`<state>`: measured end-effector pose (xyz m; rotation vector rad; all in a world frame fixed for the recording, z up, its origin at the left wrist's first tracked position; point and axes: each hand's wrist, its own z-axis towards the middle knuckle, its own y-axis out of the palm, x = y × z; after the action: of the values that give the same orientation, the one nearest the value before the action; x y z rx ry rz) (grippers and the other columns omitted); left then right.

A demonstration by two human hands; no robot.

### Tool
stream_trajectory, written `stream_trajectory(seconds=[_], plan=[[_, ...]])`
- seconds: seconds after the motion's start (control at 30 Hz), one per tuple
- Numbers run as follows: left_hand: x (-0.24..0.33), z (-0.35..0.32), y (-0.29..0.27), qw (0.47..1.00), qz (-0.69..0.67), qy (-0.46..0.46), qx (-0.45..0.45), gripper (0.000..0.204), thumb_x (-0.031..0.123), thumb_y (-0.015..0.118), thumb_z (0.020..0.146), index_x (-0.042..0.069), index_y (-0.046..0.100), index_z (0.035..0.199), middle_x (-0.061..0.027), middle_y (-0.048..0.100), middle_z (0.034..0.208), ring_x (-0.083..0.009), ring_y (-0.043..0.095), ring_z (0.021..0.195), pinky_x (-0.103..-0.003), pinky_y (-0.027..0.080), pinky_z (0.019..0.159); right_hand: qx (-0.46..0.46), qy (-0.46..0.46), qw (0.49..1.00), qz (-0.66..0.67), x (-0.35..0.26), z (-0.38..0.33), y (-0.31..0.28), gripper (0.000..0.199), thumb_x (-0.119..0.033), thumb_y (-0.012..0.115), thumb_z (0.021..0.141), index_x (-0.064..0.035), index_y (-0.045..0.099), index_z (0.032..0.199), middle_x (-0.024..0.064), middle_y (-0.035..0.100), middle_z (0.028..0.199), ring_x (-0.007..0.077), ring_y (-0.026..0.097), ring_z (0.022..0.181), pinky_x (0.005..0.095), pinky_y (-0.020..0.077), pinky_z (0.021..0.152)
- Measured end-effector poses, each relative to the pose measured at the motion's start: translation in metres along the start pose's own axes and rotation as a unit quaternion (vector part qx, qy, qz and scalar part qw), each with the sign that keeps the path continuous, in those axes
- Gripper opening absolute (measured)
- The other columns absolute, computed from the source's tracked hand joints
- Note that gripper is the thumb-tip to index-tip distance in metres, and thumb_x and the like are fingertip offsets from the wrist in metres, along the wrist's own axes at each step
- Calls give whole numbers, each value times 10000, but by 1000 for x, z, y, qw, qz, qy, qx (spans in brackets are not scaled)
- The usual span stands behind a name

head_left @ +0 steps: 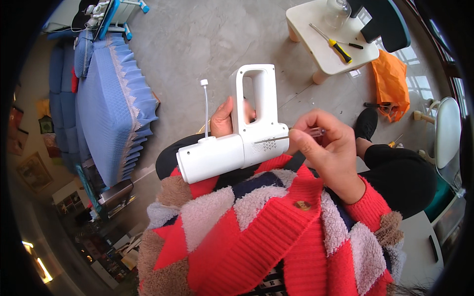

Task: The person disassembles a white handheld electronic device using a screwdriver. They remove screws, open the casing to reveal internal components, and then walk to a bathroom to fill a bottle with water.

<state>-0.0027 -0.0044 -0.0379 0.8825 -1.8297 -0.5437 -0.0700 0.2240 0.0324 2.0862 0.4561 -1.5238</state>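
White appliance [237,148] partly hides left fingers [223,116] clasping it — right fingers [307,144] pinch a screwdriver [317,131].

White appliance [241,143], barrel [210,158] lying sideways, loop handle [268,96] pointing outward — left fingers [249,112] behind it. Slim screwdriver [318,132], pinched between right fingers [321,118], shaft [277,139] across the vents [268,146]!

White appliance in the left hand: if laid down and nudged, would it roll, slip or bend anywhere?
The white appliance has a rounded barrel, so it might start rolling, but its jutting loop handle would probably stop that. It looks smooth, so could be slippery. The thin tube standing off the barrel may flex if bumped.
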Motion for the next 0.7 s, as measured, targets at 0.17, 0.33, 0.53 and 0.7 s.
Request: stream_trajectory(seconds=[0.17,0.33,0.53,0.7], plan=[[-3,7,-2,1000,3,17,0,411,428,417,1017,74,542,849,-39,484,628,-177,472,717,-312,426,807,9,10,999,36,12,8,-4,130,-120,574,974,5,604,996,-25,569,741,18,485,618,174,396,548],[-7,14,-8,1000,4,13,13,414,436,403,1020,81,525,847,-28,467,626,-178,467,719,-313,423,806,15,-35,998,-43,26,20,-1,90,-77,663,886,-5,620,920,134,635,774,214,634,646,300,490,592],[-10,21,-20,999,-10,-5,31,428,440,414,1015,76,556,840,-47,488,620,-172,460,692,-312,425,836,15,-91,994,-65,32,29,-8,86,-60,662,865,-32,606,924,150,626,785,311,634,673,344,498,596],[-13,23,-20,999,3,-16,41,430,449,411,1013,78,543,838,-43,482,617,-176,460,714,-315,427,833,-1,-95,994,-50,37,34,-13,83,-52,652,866,-33,597,926,154,623,810,324,638,704,361,499,605]])
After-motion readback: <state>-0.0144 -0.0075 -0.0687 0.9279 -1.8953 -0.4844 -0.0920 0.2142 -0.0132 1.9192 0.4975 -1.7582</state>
